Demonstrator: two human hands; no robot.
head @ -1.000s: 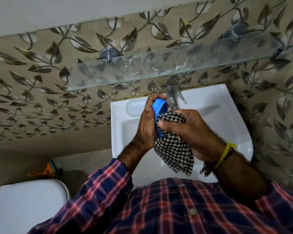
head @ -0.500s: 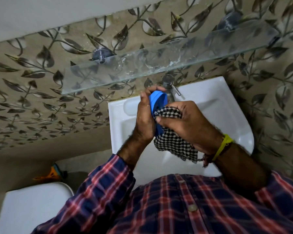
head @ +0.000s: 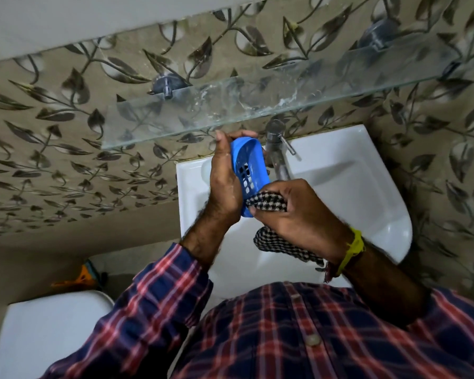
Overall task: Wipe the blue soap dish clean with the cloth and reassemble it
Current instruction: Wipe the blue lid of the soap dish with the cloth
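Fingers [head: 278, 188] bunch the cloth [head: 268, 202], hiding the soap dish's [head: 246, 162] lower end.

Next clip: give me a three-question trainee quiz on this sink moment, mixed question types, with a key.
1. True or false: the left hand grips the blue soap dish.
2. Which hand holds the checked cloth? A) left hand B) right hand C) neither
3. Fill in: the dish is held above the white ____, beside the tap.

Key: 1 true; 2 B; 3 sink. The cloth touches the dish's lower end; the slotted inside of the dish faces the camera.
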